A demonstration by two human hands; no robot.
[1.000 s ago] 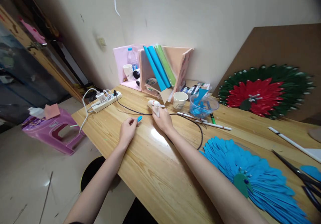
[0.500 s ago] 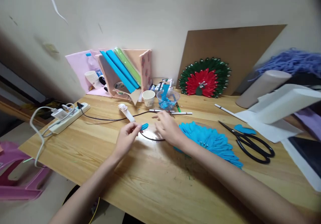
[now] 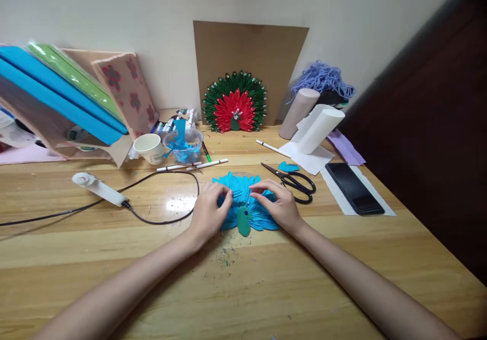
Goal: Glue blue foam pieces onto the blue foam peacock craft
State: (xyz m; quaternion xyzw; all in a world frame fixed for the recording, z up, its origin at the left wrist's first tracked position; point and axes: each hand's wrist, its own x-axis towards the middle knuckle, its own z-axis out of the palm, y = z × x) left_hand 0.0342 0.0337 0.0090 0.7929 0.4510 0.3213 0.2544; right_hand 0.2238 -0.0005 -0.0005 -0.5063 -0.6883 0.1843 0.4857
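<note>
A blue paper peacock fan (image 3: pixel 238 185) of layered crepe petals lies on the table in front of me, with a green peacock body (image 3: pixel 243 222) at its lower middle. On the fan's left side is my left hand (image 3: pixel 208 210), thumb and index finger pinched together over the petals. What sits in that pinch blends with the blue behind it. My right hand (image 3: pixel 280 205) rests over the right side of the petals, its thumb and index finger slightly apart. Black scissors (image 3: pixel 297 183) and a loose blue cutout (image 3: pixel 288 167) lie beyond the right hand.
A white corded glue-gun-like tool (image 3: pixel 101 190) lies left, its black cable looping toward my left hand. Behind are a paper cup (image 3: pixel 148 148), a clear bowl (image 3: pixel 198 139) of blue scraps, white pens (image 3: pixel 207 165), and a red-green peacock (image 3: pixel 235 104) against cardboard. A phone (image 3: pixel 355 188) lies right.
My view has swung right. My left hand, which held a small blue piece left of the fan, is now over the fan. My right hand has moved to the fan's right side.
</note>
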